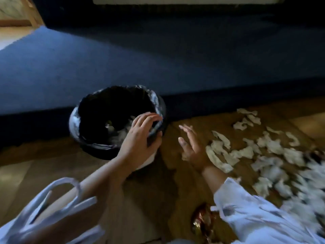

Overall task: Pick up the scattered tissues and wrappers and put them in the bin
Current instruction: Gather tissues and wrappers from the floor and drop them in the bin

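A round bin (75, 120) with a black liner stands on the wooden floor beside the blue mattress; some white tissue lies inside it. My left hand (140, 138) grips the bin's near right rim, fingers over the edge and thumb outside. My right hand (191, 147) hovers just right of the bin with fingers spread and nothing in it. Several crumpled white tissues (242, 152) lie scattered on the floor to the right. A shiny red and gold wrapper (202, 224) lies near my right sleeve at the bottom.
The blue mattress (158, 59) fills the upper half, its edge running just behind the bin. Bare wooden floor (149, 199) lies between my arms. The tissue pile at the far right is blurred.
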Demonstrator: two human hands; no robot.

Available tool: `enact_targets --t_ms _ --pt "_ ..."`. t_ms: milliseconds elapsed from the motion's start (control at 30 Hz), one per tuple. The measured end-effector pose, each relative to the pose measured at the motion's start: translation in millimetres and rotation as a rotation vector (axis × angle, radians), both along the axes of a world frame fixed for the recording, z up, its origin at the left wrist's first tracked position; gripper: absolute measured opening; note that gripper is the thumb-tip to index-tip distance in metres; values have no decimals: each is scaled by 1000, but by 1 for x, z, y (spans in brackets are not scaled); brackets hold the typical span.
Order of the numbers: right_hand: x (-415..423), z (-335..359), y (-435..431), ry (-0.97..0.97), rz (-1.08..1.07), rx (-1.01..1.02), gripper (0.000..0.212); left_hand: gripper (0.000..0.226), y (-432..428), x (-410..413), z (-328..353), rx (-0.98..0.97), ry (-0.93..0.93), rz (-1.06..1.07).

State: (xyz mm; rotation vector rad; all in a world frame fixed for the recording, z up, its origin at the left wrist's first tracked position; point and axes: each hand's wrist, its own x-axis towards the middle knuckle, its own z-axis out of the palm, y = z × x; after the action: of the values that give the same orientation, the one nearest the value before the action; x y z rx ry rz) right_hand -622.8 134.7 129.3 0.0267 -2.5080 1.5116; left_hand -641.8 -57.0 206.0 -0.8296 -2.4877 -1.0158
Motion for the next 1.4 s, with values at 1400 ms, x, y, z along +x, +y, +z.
enact_targets --t_ms 1400 --pt "331 -183 121 -987 -578 556 65 27 169 119 -192 -88 -953 -72"
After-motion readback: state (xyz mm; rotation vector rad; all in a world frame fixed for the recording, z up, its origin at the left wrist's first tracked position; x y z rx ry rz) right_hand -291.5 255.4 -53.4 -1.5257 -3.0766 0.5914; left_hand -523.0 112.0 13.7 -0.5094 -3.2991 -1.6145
